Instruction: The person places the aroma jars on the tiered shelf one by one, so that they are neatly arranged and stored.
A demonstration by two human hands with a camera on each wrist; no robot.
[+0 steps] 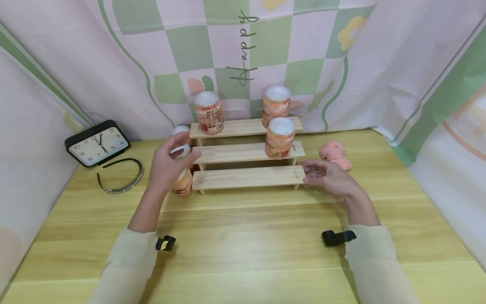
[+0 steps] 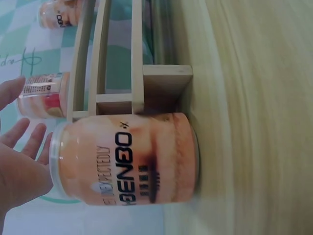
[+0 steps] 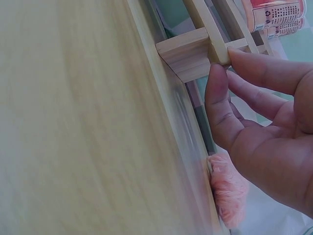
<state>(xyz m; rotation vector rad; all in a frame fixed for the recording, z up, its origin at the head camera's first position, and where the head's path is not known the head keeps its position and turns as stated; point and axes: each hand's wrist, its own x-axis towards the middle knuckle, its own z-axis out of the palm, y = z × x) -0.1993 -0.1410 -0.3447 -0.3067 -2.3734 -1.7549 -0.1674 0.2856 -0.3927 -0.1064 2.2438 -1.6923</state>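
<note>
A three-tier wooden shelf [image 1: 247,177] stands on the table. At the right end of its lowest board, the thumb and index finger of my right hand [image 1: 328,177] pinch the corner, also seen in the right wrist view [image 3: 274,122]. My left hand [image 1: 167,162] hovers at the shelf's left side with thumb and fingers apart, partly covering several cans. The nearest of these, a peach-coloured can [image 2: 122,159], stands upright beside the shelf's leg. On the top board are a can on the left [image 1: 209,113] and one on the right [image 1: 276,106]; another can [image 1: 280,138] sits on the middle board.
Pink yarn [image 1: 334,154] lies to the right of the shelf. A black-framed clock [image 1: 97,143] and a dark headband [image 1: 129,184] are at the left. Behind the shelf hangs a checked curtain [image 1: 190,48].
</note>
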